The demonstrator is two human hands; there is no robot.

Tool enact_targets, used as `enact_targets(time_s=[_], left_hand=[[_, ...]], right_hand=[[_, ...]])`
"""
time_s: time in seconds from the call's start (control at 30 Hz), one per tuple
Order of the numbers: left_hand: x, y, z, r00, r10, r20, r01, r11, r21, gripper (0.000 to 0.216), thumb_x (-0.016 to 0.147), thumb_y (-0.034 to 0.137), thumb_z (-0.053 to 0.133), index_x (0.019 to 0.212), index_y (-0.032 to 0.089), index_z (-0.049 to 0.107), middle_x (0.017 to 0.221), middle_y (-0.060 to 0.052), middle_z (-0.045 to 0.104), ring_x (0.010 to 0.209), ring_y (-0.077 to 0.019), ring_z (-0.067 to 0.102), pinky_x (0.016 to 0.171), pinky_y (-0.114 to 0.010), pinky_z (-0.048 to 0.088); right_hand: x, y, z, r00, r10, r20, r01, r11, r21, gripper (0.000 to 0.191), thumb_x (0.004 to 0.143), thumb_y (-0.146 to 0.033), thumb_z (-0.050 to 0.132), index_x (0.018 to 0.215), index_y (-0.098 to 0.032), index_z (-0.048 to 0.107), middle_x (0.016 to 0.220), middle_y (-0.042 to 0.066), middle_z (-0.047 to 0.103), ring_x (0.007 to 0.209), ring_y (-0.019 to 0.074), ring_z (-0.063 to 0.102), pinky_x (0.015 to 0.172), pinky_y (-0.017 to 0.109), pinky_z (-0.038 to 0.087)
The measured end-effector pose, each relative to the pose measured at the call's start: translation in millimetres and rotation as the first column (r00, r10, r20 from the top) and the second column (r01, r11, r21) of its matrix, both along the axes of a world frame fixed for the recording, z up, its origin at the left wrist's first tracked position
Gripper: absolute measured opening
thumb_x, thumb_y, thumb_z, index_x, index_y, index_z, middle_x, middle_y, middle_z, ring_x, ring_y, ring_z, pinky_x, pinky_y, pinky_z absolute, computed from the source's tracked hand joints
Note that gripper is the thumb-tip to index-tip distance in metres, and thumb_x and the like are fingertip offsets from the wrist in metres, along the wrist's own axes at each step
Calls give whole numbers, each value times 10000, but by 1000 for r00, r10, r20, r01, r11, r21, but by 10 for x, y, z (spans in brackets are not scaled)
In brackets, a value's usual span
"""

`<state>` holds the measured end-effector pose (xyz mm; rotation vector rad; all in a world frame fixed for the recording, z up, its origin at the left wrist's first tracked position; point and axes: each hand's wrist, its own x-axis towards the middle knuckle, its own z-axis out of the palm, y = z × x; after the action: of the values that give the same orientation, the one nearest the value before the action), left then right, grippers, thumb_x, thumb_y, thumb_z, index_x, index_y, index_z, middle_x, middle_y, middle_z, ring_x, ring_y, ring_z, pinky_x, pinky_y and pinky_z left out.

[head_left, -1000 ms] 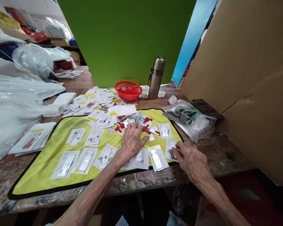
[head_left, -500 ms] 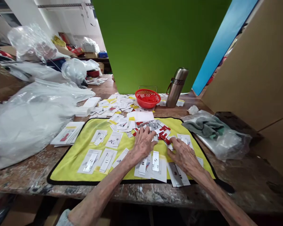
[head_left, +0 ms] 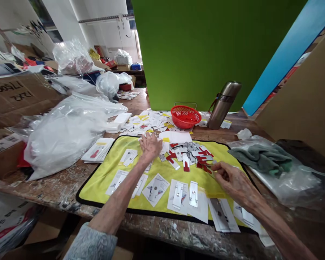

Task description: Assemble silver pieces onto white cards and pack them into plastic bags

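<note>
My left hand (head_left: 150,146) lies over printed cards (head_left: 165,146) at the back of the yellow cloth (head_left: 162,177), fingers stretched out and a little apart. To its right is a loose pile of small metal plates (head_left: 191,150), several with red parts on them. At the pile's right edge, my right hand (head_left: 233,180) has its thumb and forefinger pinched together beside a plate with a red part (head_left: 206,168). Whether that plate is between the fingertips is unclear. Nearer the front lie paper cards with a metal plate on each, such as this silver plate (head_left: 193,194).
Behind the cloth stand a red plastic basket (head_left: 186,122) and a steel thermos (head_left: 224,106), with scattered cards (head_left: 151,121) beside them. A stack of cards (head_left: 99,151) and a large plastic bag (head_left: 65,133) are left. A grey-green towel (head_left: 262,155) lies right.
My left hand has moved left, off the metal pile and onto the cards. My right hand has drawn slightly away from the pile, to the right. The view has turned a little left.
</note>
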<state>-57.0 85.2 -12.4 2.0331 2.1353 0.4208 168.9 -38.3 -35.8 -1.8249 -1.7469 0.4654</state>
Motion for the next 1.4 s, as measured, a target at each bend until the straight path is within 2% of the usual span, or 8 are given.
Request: enact_targets(time_s=[0.13,0.33,0.5,0.7,0.83,0.97,1.1,1.4], left_hand=[[-245,219,-75,994,33,100,-22,994,-105,329,789,333,600,1053,137,581,1269,-172,536,1217,-329,443,996,-421,332],[-336,337,-186,943,76,325,-29,989,-145,102,694,176,610,794,164,602,934,-82,657,928,-228,587,750,-291,429],[-415,332,-104,817,79,572,-32,995,-92,88,692,99,536,644,172,525,654,3,555,700,-140,542,602,-229,389],[-79,-99,113,574,21,819,178,973,-149,95,693,75,559,710,159,520,594,50,541,521,-65,496,541,-185,406],[408,-511,-23,468,25,883,384,895,-229,142,691,68,566,633,167,482,521,49,539,468,-78,500,507,-204,414],[722,-701,-235,600,-202,774,466,875,-133,111,698,75,554,706,180,520,581,29,590,570,-123,556,558,-236,430],[778,-738,-274,733,-374,568,485,873,-50,132,745,102,524,838,179,578,720,-20,650,734,-172,597,684,-289,466],[670,-740,-112,846,-434,311,456,890,1,207,828,221,528,1023,201,595,1025,-59,663,927,-206,605,776,-323,463]], right_hand=[[-62,-8,11,1000,9,-17,-9,1000,-2,276,769,-357,403,853,-199,613,571,-4,557,490,148,496,487,265,357],[-51,-48,18,999,54,7,-53,996,-78,214,750,-374,454,680,-211,574,546,-5,556,495,142,489,497,264,363],[-34,-29,64,953,-44,-301,-12,983,-182,239,707,-442,561,743,-206,558,628,-15,560,536,132,531,500,244,395],[-120,6,229,811,-153,-565,122,988,-92,370,603,-533,679,646,-183,570,611,-24,513,550,98,450,484,217,350],[-70,-101,265,716,-237,-657,230,968,-98,423,536,-548,736,669,-173,594,623,-27,522,533,77,404,464,199,323],[-25,-256,160,701,-270,-660,187,963,-195,411,564,-524,739,698,-172,573,597,-37,520,490,69,417,437,191,318],[-89,-288,27,731,-286,-619,172,956,-238,375,621,-526,672,695,-191,522,516,-59,484,422,75,420,394,195,309],[-229,-201,-65,976,-157,-152,147,986,-76,137,762,-340,477,714,-214,497,555,-14,567,484,143,537,522,273,419]])
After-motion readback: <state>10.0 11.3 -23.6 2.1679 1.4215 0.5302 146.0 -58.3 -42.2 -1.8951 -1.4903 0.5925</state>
